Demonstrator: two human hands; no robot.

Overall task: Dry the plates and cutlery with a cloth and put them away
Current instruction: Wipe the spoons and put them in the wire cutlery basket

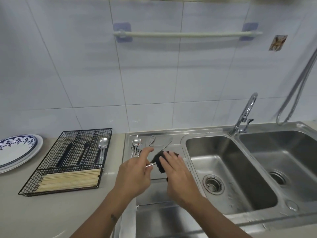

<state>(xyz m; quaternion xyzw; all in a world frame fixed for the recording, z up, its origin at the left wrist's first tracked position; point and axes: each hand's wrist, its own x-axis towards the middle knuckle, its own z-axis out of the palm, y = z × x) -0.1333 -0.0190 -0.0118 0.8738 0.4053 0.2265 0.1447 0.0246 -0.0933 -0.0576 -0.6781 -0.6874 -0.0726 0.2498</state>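
Over the ribbed stainless-steel draining board, the left hand pinches the thin metal handle of a piece of cutlery, with its forefinger stretched out toward the wall. The handle's long axis runs roughly left to right, and its working end is buried in a dark, nubbly cloth, so I cannot tell whether it is a spoon, fork or knife. The right hand lies over the cloth with fingers curled round it, pressing the fabric about the metal.

Behind the hands, at the back of the draining board, more shiny steel cutlery lies with heads pointing toward the tiled wall: a cluster of spoons, a fork, and a knife lying slantwise with its tip up and to the right.

On the pale stone-like bench to the left stands a black wire-mesh cutlery tray. Its rear compartments run lengthwise away from the person and hold dark-handled pieces and a set of steel spoons, bowls toward the wall; the front compartment is packed with pale wooden chopsticks lying crosswise. Further left sits a stack of white oval plates, the top one with a blue patterned rim.

To the right are two smooth steel sink basins and a chrome tap.
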